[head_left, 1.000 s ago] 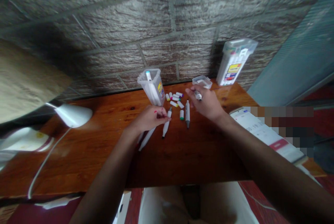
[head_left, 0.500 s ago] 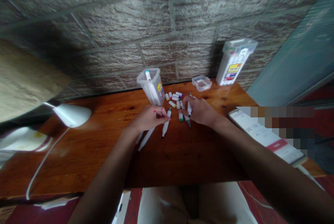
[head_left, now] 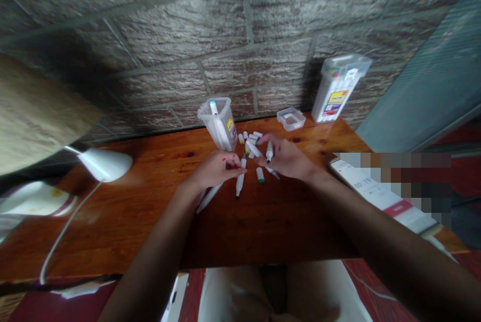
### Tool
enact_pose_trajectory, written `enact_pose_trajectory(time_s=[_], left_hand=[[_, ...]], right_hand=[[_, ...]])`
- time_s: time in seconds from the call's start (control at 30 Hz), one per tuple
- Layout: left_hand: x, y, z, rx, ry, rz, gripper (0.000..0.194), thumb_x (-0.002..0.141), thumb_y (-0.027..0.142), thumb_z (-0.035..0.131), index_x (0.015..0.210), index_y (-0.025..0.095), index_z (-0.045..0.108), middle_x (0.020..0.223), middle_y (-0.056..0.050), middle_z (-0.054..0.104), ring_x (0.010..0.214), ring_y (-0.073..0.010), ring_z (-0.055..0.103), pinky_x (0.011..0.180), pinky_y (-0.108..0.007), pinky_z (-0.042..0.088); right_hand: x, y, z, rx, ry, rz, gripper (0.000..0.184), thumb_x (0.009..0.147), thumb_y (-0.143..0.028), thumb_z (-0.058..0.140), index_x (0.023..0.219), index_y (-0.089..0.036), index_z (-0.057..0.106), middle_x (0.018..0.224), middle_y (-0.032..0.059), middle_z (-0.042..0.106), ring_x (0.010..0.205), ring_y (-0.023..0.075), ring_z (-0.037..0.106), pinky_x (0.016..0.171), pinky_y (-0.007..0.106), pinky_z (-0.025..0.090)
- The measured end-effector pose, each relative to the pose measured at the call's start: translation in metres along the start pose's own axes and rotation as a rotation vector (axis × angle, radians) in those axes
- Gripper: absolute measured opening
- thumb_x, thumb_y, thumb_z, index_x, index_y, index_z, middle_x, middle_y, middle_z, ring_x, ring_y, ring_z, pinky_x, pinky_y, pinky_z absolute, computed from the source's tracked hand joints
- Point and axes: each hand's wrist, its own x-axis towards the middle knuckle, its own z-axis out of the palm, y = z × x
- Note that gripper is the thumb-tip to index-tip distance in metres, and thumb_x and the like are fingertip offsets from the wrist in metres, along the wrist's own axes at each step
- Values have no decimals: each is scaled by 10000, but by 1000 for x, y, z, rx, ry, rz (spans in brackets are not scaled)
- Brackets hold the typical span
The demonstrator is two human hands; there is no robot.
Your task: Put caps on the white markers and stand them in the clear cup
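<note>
My left hand (head_left: 215, 168) rests on the wooden table (head_left: 263, 222) with its fingers pinched together over white markers (head_left: 240, 182) lying under it. My right hand (head_left: 287, 157) is closed round a white marker (head_left: 269, 151), held a little above the table, with another marker slanting across its fingers. Several loose marker caps (head_left: 252, 137) lie just behind both hands, and one green-ended cap (head_left: 259, 175) lies between them. A clear plastic marker box (head_left: 220, 124) with one marker standing in it is right behind my left hand.
A closed box of markers (head_left: 338, 89) stands at the back right by the brick wall, a small clear lid (head_left: 290, 118) beside it. A phone (head_left: 379, 192) lies at the right edge. A white lamp head (head_left: 105, 164) and its cord sit at the left.
My right hand came down from near the small lid to the markers, closed on one and lifted it. My left hand stayed put.
</note>
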Motion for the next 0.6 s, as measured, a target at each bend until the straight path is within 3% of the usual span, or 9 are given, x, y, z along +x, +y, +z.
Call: enact_pose_trajectory(time_s=[0.13, 0.27, 0.43, 0.6], left_hand=[[0, 1, -1, -12, -14, -13, 265, 802, 393, 711, 727, 151, 632, 695, -12, 655, 629, -125, 569, 626, -250, 444], [0, 2, 0, -8, -21, -22, 279, 789, 403, 721, 715, 148, 632, 688, -14, 653, 630, -128, 569, 619, -247, 438], [0, 4, 1, 28, -20, -40, 294, 787, 406, 710, 684, 147, 617, 650, -3, 630, 598, -121, 538, 591, -241, 415], [0, 3, 0, 64, -30, -19, 284, 807, 407, 685, 715, 142, 642, 685, -15, 656, 625, -127, 556, 615, -245, 420]], right_hand=[[3, -6, 4, 222, 115, -99, 318, 796, -375, 667, 1055, -198, 615, 747, -30, 624, 623, 130, 534, 612, 265, 432], [0, -14, 11, 357, 195, -143, 308, 837, -490, 650, 942, -205, 594, 727, -22, 590, 624, 126, 506, 596, 257, 425], [-2, -12, 17, 383, 224, -176, 373, 819, -546, 693, 764, -214, 533, 628, -58, 468, 563, 99, 439, 522, 235, 369], [-1, -8, 22, 512, 162, -141, 406, 808, -592, 683, 807, -207, 554, 667, -37, 563, 519, 105, 534, 470, 238, 428]])
